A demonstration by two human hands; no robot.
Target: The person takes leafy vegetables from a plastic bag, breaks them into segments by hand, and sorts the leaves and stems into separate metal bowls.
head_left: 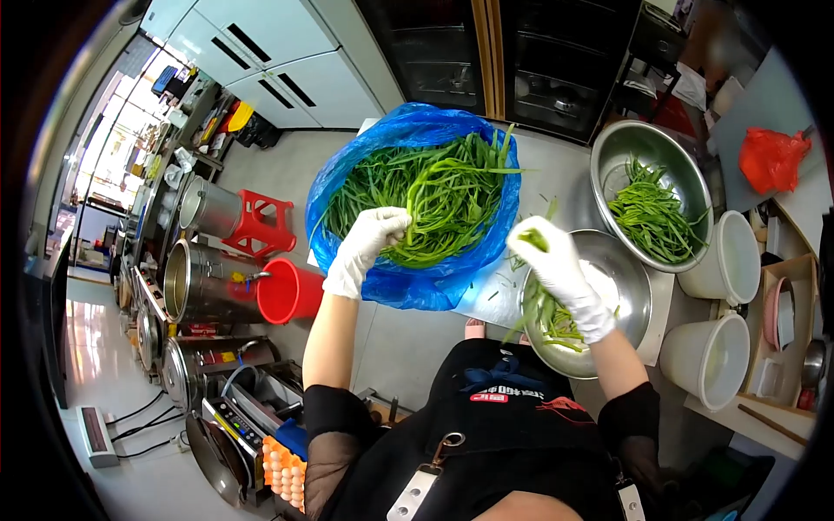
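A blue plastic bag [434, 293] lies open, filled with long green leafy vegetables [452, 187]. My left hand [373, 243], in a white glove, pinches a pale green stem at the bag's near left part. Over the left edge of a steel bowl [630, 291], my gloved right hand [547, 252] is closed around some green pieces, with leaves hanging below it. Cut greens lie inside this bowl, partly hidden by my right hand and wrist. Behind it, a larger steel bowl [608, 156] holds a heap of green stems [651, 213].
A red bucket [291, 291], a red stool [261, 224] and large steel pots [208, 282] stand at left. At right are two white buckets [708, 360] and a red bag [771, 161]. Eggs in an orange tray [285, 473] sit at lower left.
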